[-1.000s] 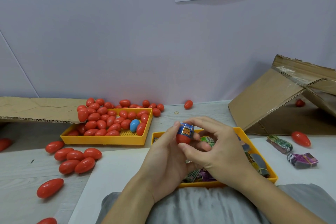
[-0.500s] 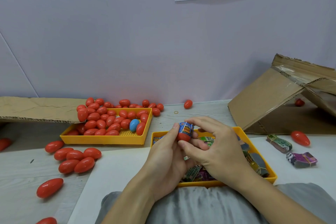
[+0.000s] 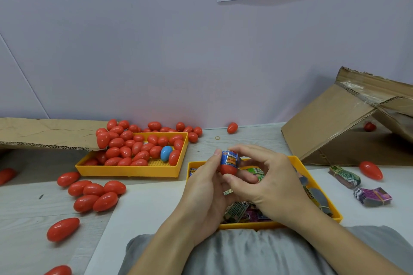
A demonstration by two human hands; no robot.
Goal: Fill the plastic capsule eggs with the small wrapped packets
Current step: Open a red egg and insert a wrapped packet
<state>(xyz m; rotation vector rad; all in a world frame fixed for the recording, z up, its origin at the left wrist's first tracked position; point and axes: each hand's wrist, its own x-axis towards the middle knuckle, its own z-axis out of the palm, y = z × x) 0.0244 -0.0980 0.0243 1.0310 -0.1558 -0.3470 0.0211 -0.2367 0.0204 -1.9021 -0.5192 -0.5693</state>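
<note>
A red egg half (image 3: 228, 168) is held by the left hand (image 3: 206, 185). A blue packet (image 3: 230, 159) is pinched and pushed in by the right hand (image 3: 268, 182). The packet could be squashed, or the egg half dropped.

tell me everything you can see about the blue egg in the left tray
The blue egg is the only blue one visible, smooth glossy plastic, closed, lying tilted at the right end of the yellow tray. Red eggs press against it on both sides; its lower end rests on the tray's perforated floor. Neither hand is near it.
</note>
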